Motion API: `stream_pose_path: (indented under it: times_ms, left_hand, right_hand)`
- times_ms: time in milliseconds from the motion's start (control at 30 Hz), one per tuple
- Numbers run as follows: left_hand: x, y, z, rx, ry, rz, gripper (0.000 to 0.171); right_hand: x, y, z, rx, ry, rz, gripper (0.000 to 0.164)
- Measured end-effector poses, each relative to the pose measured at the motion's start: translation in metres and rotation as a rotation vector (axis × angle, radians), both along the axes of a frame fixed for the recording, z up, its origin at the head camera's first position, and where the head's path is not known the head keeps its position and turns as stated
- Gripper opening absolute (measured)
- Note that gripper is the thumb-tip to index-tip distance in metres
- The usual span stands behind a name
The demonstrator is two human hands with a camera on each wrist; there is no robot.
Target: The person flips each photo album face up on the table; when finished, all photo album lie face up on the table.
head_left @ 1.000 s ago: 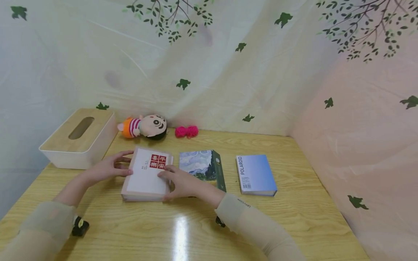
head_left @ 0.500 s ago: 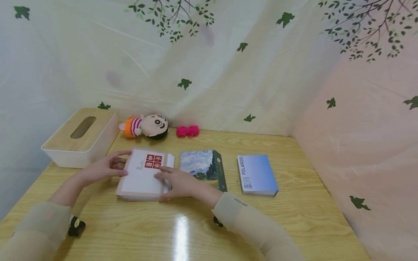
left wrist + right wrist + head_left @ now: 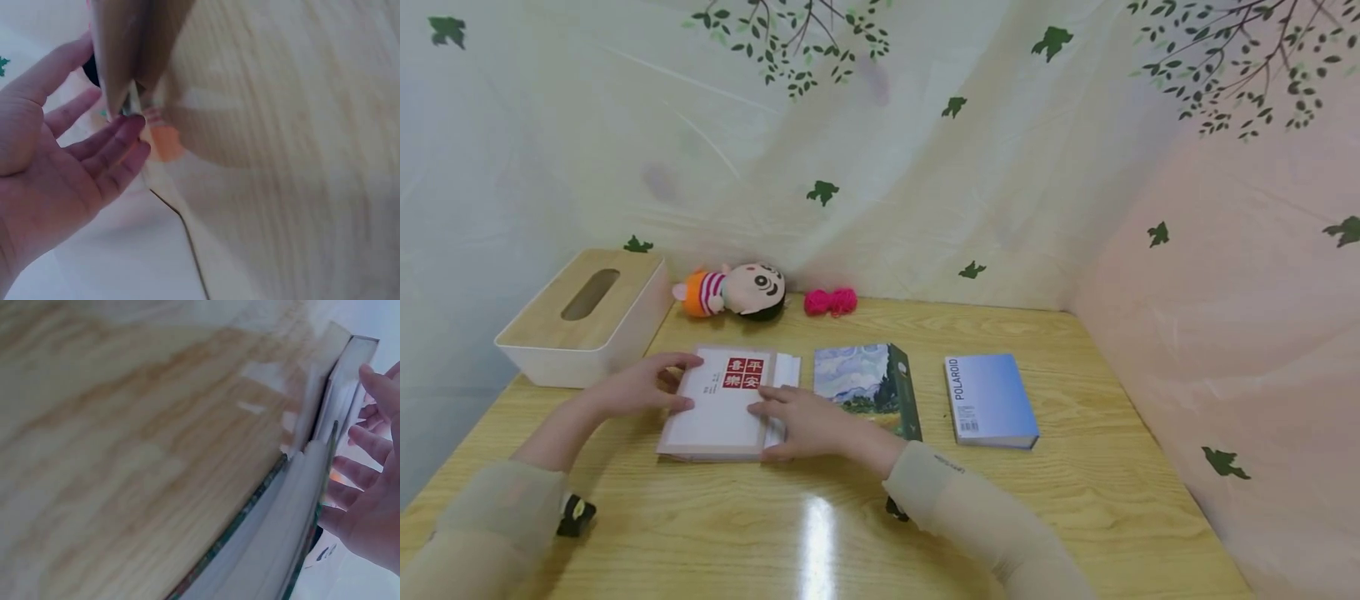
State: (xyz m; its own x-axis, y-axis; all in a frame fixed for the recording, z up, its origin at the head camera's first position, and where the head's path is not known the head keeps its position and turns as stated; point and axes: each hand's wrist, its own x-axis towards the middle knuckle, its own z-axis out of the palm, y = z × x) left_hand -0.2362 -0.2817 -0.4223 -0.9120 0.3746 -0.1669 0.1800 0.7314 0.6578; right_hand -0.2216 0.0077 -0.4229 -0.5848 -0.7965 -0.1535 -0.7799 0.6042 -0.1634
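A thick white book (image 3: 718, 417) with a red block of characters and a pale translucent jacket lies at the left of the table. My left hand (image 3: 632, 387) grips its left edge; in the left wrist view the fingertips (image 3: 132, 125) are curled at the lifted cover's edge. My right hand (image 3: 816, 423) holds the right side, fingers over the top and thumb at the near corner. A white strip (image 3: 786, 368) shows beyond the jacket on that side. Beside my right hand lies a book with a painted landscape cover (image 3: 853, 379), partly hidden by my forearm.
A blue Polaroid book (image 3: 992, 400) lies to the right. A white tissue box with a wooden lid (image 3: 542, 321) stands at the left. Behind the books are a plush doll (image 3: 730, 292) and pink yarn (image 3: 830, 302), close to the curtain (image 3: 880, 208).
The white book's jacketed cover has shifted left with both hands, and more of the white strip shows at its right. The other books have stayed where they were.
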Motion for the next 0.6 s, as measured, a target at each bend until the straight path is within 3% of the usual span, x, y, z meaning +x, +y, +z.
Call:
stream_pose_path:
  times_ms: [267, 467, 600]
  left_hand:
    - [0.004, 0.024, 0.024, -0.202, 0.137, 0.036, 0.081]
    - [0.007, 0.046, 0.038, -0.228, 0.269, -0.005, 0.080]
    - [0.003, 0.060, 0.044, -0.220, 0.317, -0.020, 0.078]
  right_hand:
    - [0.001, 0.015, 0.013, -0.024, 0.008, -0.010, 0.070]
    - [0.002, 0.043, 0.024, -0.113, 0.035, -0.030, 0.069]
    - [0.002, 0.064, 0.029, -0.193, 0.025, -0.059, 0.072]
